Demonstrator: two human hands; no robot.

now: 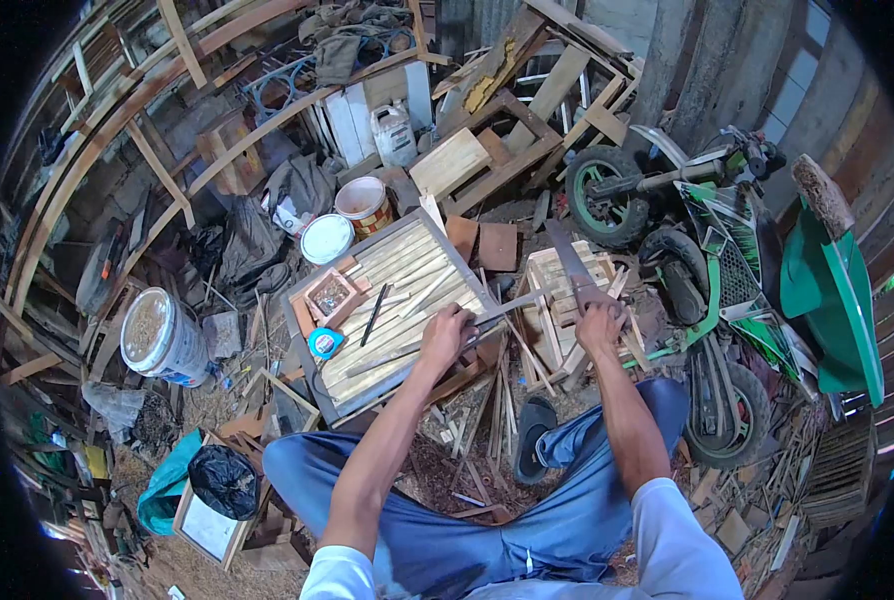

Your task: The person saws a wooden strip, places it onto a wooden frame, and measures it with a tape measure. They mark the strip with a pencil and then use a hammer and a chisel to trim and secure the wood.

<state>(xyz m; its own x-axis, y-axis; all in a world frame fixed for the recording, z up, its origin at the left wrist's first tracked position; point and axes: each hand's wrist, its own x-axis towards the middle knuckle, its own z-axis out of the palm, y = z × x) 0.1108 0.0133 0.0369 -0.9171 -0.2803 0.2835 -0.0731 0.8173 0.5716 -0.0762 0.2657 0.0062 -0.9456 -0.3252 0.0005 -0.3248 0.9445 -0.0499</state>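
My right hand (600, 328) grips the handle of a handsaw (570, 262), its blade pointing up and away from me. The blade crosses close by the end of a thin wooden strip (512, 304). My left hand (448, 336) is closed over that strip at the right edge of a grey-framed panel (457, 255) covered with pale slats. On the panel lie a black pen (374, 316), a blue tape measure (324, 343) and a small wooden box (314, 299) of little metal pieces. Under the saw stands a low wooden crate (542, 318).
A green and black motorbike (712, 290) leans at the right beside a green wheelbarrow (837, 310). White buckets (182, 350) and a paint tub (365, 205) stand left and behind. Wood offcuts litter the floor between my legs. A black bag (225, 480) lies at lower left.
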